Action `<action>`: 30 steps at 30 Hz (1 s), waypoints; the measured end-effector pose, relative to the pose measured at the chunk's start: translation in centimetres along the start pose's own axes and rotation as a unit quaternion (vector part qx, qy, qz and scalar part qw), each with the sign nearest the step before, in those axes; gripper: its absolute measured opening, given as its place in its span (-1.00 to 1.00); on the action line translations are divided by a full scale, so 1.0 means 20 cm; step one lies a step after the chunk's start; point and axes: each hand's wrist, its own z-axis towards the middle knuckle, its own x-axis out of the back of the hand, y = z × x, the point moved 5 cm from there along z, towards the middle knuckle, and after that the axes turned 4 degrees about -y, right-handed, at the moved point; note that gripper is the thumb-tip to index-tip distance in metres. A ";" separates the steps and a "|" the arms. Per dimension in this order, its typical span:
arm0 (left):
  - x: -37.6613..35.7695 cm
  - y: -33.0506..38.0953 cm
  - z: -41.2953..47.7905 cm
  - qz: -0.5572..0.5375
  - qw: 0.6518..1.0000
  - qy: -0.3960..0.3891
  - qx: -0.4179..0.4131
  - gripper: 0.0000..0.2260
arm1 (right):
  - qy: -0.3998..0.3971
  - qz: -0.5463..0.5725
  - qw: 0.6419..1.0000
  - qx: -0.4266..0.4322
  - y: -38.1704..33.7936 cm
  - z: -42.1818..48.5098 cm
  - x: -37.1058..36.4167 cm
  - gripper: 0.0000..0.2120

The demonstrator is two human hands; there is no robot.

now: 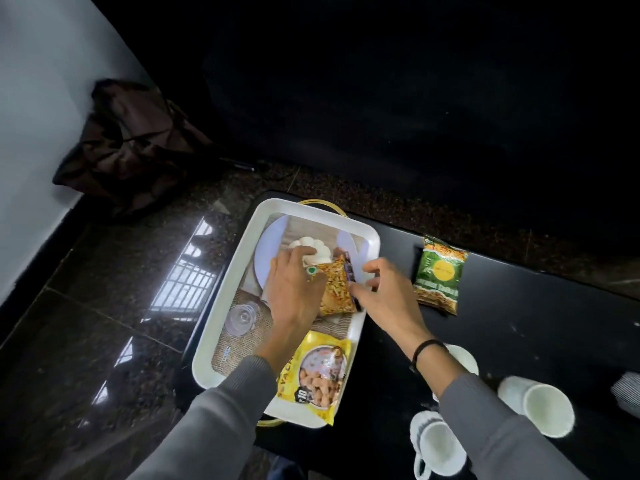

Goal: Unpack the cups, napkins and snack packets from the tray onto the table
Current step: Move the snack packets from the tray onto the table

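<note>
**Both grips on orange snack packet [337, 289] in tray [219, 306]**

Left grip [294, 292] and right grip [388, 299] clasp the packet's side edges, mid-tray. Yellow packet [318, 372] lies at the tray's 6 o'clock. On the counter [519, 323], green packet [438, 275] at 3 o'clock and cups [550, 407] at 5 o'clock.

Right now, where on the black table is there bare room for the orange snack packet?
Free: the black tabletop between the green snack packet and the white cups, right of the white tray. Crowded: around the cups.
</note>
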 end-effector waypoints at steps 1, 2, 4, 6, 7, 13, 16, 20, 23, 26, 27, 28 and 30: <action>0.02 -0.05 0.01 0.032 0.999 0.003 0.010 -0.57 | -0.007 -0.005 1.000 -0.008 -0.02 0.01 -0.04 -0.54; 0.04 -0.11 0.02 0.036 0.999 -0.009 0.029 -0.53 | -0.013 -0.009 1.000 -0.019 -0.03 0.02 -0.07 -0.52; 0.03 -0.20 0.04 -0.025 0.995 -0.060 0.079 -0.50 | -0.026 -0.018 0.999 -0.043 -0.03 0.04 -0.11 -0.53; 0.02 -0.27 0.05 -0.111 0.980 -0.116 0.114 -0.53 | -0.039 -0.022 0.997 -0.064 -0.02 0.06 -0.15 -0.51; 0.01 -0.29 0.06 -0.156 0.969 -0.140 0.129 -0.55 | -0.040 -0.020 0.996 -0.071 -0.02 0.08 -0.16 -0.50; 0.03 -0.34 0.10 -0.332 0.898 -0.223 0.186 -0.74 | -0.039 0.080 0.991 -0.104 0.01 0.16 -0.19 -0.32; 0.05 -0.35 0.10 -0.359 0.888 -0.229 0.174 -0.72 | -0.043 0.182 0.974 -0.126 0.02 0.18 -0.17 -0.31; 0.04 -0.32 0.10 -0.409 0.863 -0.248 0.164 -0.60 | -0.049 0.278 0.953 -0.110 0.01 0.16 -0.14 -0.51; 0.07 -0.24 0.11 -0.390 0.883 -0.243 0.093 -0.68 | -0.079 0.291 0.949 -0.097 0.02 0.13 -0.09 -0.58; 0.10 -0.08 0.12 -0.361 0.905 -0.227 0.000 -0.88 | -0.125 0.300 0.943 -0.071 0.07 0.08 -0.02 -0.53; 0.12 -0.05 0.13 -0.331 0.918 -0.213 -0.045 -0.91 | -0.138 0.296 0.943 -0.056 0.07 0.07 -0.01 -0.47; 0.13 0.00 0.14 -0.294 0.930 -0.202 -0.088 -0.92 | -0.146 0.286 0.946 -0.039 0.07 0.06 0.01 -0.43; 0.11 0.13 0.13 -0.227 0.943 -0.197 -0.144 -0.91 | -0.161 0.255 0.953 -0.008 0.09 0.03 0.07 -0.42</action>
